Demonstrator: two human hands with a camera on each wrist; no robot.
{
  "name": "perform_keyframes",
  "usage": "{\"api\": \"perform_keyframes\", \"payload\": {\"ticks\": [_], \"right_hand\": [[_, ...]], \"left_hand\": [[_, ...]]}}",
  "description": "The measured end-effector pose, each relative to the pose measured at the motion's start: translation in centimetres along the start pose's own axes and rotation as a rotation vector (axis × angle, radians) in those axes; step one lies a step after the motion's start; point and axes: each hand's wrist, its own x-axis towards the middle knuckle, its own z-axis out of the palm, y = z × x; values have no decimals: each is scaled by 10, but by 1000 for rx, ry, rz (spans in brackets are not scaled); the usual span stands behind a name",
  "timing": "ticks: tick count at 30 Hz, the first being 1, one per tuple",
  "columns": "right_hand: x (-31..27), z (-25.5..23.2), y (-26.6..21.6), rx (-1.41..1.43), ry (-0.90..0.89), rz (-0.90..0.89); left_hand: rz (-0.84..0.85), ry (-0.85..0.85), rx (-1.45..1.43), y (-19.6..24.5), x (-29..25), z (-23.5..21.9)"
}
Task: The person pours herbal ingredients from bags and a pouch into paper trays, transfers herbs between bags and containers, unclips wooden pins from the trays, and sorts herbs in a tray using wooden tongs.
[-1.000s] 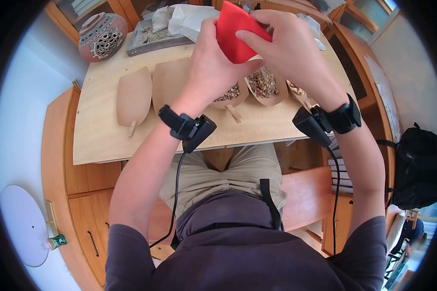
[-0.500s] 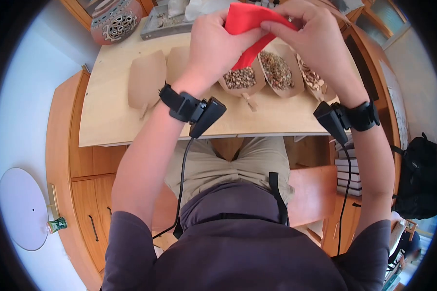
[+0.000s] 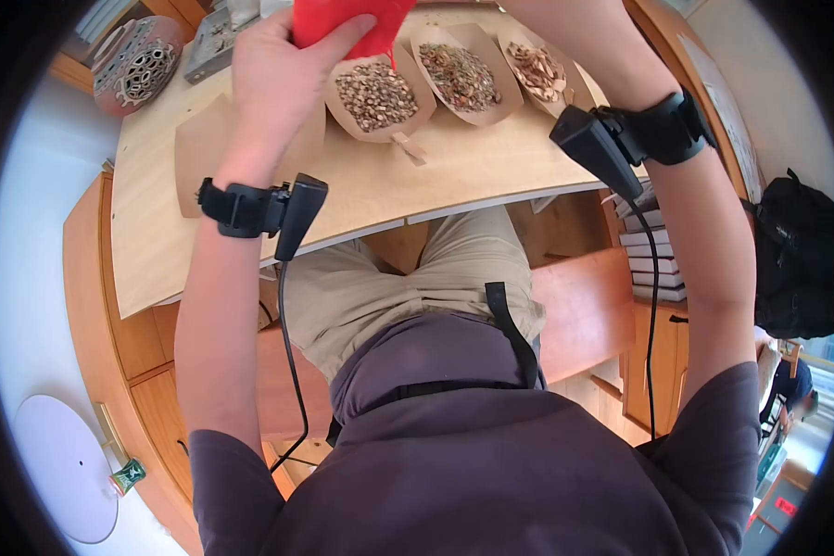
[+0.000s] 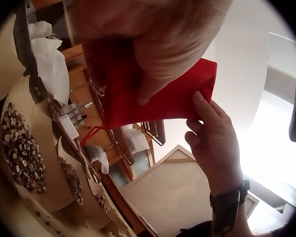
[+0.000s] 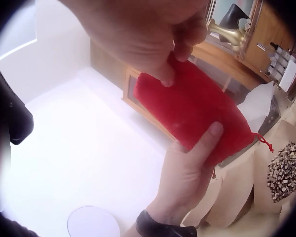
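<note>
A red cloth drawstring pouch [image 5: 192, 103] is held up between both hands over the table. My left hand [image 3: 273, 83] grips it near the corded end, thumb laid flat across the cloth. The opposite end is pinched between thumb and fingers by my right hand [image 4: 214, 148], which lies past the top edge of the head view. From the pouch's lower end hangs a thin red cord [image 4: 91, 134]. Below stand paper trays: one of chopped dried pieces [image 3: 377, 97], one of mixed dried herbs [image 3: 459, 76] and one of pale brown slices [image 3: 537, 72].
Paper trays without visible contents [image 3: 199, 153] lie on the left of the wooden table [image 3: 148, 232], partly behind my left arm. A patterned openwork pot [image 3: 139, 69] and a grey tray [image 3: 208, 56] stand at the back left. Small bottles [image 5: 281, 66] stand behind.
The pouch, folded over half a second ago, now hangs spread out. Both hands have gone higher in the head view, the right one leaving its frame. The trays appear further left.
</note>
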Motion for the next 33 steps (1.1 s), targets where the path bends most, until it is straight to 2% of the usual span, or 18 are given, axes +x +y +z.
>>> {"api": "perform_keyframes", "payload": {"ticks": [2,6,8,10,13,15,17,21,23,26,30,33], "right_hand": [[3,4,9,18,80,-190],[-4,2,3,-118,126,-244],[-3,6,9,-70,128,-245],[3,4,12,-40,75,-266],[-8,11,3,-64,142,-207],[-5,9,9,35,92,-241],[-8,12,5,-67,114,-193],[-6,9,7,-84,108,-189],[0,6,11,42,19,-122],[-8,11,5,-40,103,-192],[0,8,19,40,81,-212],[0,4,15,87,30,-150]], "left_hand": [[-12,18,55,-7,1,-3],[-78,7,151,-4,-2,-6],[12,20,-35,13,-5,-1],[-5,22,-53,10,-4,1],[-32,14,-47,5,-3,-3],[-46,5,-26,3,-2,-4],[-45,10,-29,1,-1,-4],[-55,24,10,1,-1,-4],[-73,34,23,2,-1,-4],[-133,41,6,9,-2,-3],[-127,24,-105,0,0,-2],[-124,29,-109,2,-2,-2]]}}
